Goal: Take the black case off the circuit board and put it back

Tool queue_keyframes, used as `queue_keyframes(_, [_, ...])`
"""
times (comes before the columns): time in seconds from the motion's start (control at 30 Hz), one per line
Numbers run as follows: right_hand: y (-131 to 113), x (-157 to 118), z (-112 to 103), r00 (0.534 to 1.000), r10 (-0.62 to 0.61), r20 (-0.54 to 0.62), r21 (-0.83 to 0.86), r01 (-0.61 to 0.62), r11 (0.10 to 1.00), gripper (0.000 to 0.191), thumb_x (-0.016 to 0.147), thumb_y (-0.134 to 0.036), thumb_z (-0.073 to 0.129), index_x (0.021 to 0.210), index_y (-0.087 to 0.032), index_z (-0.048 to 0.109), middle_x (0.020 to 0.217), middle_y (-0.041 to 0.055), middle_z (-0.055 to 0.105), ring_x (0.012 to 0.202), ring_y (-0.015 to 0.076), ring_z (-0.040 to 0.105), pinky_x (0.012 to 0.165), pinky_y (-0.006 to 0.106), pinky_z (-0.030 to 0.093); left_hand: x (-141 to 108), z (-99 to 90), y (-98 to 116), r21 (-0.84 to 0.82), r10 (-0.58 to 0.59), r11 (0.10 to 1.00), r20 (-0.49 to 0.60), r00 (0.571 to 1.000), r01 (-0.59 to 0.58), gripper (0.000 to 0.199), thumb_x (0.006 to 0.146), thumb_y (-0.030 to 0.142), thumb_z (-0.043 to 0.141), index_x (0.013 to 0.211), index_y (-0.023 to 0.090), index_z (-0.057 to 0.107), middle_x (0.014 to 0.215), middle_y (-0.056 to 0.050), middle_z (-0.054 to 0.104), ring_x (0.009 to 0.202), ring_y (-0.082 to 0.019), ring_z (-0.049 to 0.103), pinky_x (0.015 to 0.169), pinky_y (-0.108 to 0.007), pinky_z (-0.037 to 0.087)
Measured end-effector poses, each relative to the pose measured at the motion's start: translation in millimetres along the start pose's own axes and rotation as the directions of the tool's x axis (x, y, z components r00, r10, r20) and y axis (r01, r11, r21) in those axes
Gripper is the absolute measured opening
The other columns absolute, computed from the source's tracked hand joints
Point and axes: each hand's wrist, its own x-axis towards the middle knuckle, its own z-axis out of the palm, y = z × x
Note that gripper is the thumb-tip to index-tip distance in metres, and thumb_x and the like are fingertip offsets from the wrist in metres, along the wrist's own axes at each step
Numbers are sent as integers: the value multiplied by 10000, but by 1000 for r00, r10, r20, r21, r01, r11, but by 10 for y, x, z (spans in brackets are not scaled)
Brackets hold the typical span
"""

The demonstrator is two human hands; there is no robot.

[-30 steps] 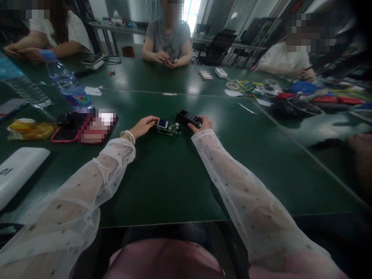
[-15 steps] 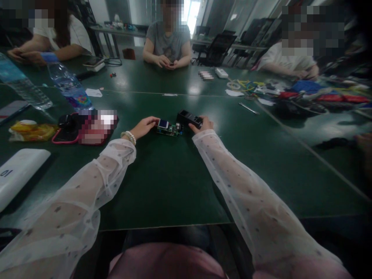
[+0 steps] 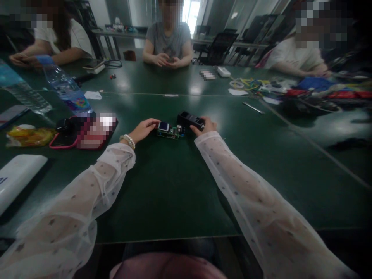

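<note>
At far left, one transparent bottle (image 3: 29,97) stands on the green table (image 3: 174,193); its contents cannot be determined. A yellow plastic packet (image 3: 29,137) lies in front of it; its contents cannot be identified. To the right stands a second transparent bottle (image 3: 65,87), fitted with a blue cap (image 3: 45,59) and a printed label. Next, the left hand (image 3: 142,131), fingers narrowed, grips the left end of the circuit board (image 3: 173,132). The board, with a small screen (image 3: 164,126) at its left end, is positioned between the hands, outside the black housing (image 3: 188,119). The housing has openings in its upper face; its interior is too dark to inspect. The right hand (image 3: 209,124) holds the housing's right end between thumb and fingers.
</note>
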Motion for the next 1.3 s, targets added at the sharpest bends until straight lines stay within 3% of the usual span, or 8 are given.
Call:
queue_keyframes(0.33, [78, 6, 63, 997, -54, -47, 36, 56, 998, 761, 688, -477, 739, 1346, -221, 454, 1217, 149, 570, 1236, 406, 441, 1030, 634, 385, 1, -3, -28, -16, 14, 1000, 22, 1000, -14, 292, 930, 173, 493, 1170, 137, 654, 1151, -90, 691, 1090, -210, 629, 1064, -462, 411])
queue_keyframes(0.43, [96, -1, 62, 995, -65, -76, 48, 69, 996, 710, 703, -455, 726, 1327, -239, 465, 1205, 140, 569, 1230, 399, 445, 1018, 641, 391, 6, 0, -52, -41, 27, 999, 11, 1000, -27, 289, 928, 180, 500, 1170, 147, 655, 1141, -77, 694, 1081, -203, 631, 1064, -454, 410])
queue_keyframes(0.57, [93, 2, 46, 999, -38, -20, 25, 39, 999, 639, 704, -447, 720, 1265, -229, 505, 1215, 150, 571, 1219, 405, 447, 996, 655, 398, 6, 0, -71, -66, 11, 998, 13, 1000, -10, 287, 924, 183, 506, 1165, 148, 657, 1144, -80, 694, 1085, -206, 632, 1064, -455, 411])
queue_keyframes(0.97, [69, 2, 54, 999, -36, -11, 11, 37, 999, 631, 684, -434, 740, 1248, -243, 530, 1157, 121, 592, 1194, 393, 481, 987, 630, 418, 17, 8, -52, -73, 3, 997, 14, 1000, -1, 278, 909, 151, 511, 1137, 149, 669, 1112, -75, 705, 1058, -205, 639, 1049, -455, 426])
queue_keyframes(1.17, [70, -19, 52, 989, -97, -113, 88, 107, 990, 599, 675, -434, 754, 1209, -238, 568, 1123, 110, 601, 1112, 342, 544, 975, 574, 449, 9, -11, -92, -66, 9, 998, 13, 1000, -8, 292, 933, 193, 507, 1180, 154, 659, 1162, -84, 687, 1102, -210, 625, 1060, -451, 417])
queue_keyframes(1.3, [-64, -71, 6, 957, -201, -209, 216, 246, 945, 604, 739, -487, 692, 1250, -211, 526, 1150, 119, 590, 1084, 292, 568, 931, 492, 498, 10, -13, -123, -77, 5, 997, 26, 1000, -3, 291, 927, 209, 517, 1178, 170, 660, 1164, -74, 690, 1104, -209, 625, 1066, -450, 413])
